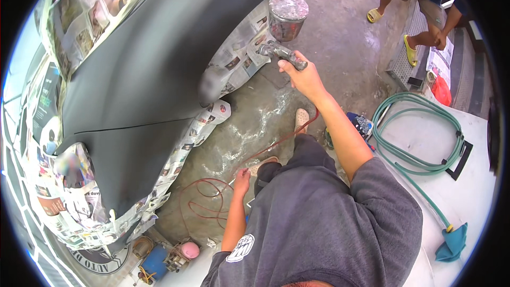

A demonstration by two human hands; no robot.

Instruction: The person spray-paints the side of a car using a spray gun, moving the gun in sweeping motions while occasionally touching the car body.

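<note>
Concrete floor (345, 37), mottled grey with whitish streaks. Head view: right hand (305, 77) has its fingers wrapped around the handle of a dark spray gun (287, 55), nozzle end in front of newspaper masking (234, 66) along a car panel (143, 69). Round cup (286, 30) sits at the gun, lid (288, 6) on, both paint-splattered; can't tell contents. Panel is matte dark grey, smooth, curved, one thin seam. Left hand (241, 182) hangs lower, fingers curled near a thin red hose (265, 150); can't tell if pinching it. Rounded blue tank (154, 262), lower left. Green hose (411, 169) coiled, right side.
</note>
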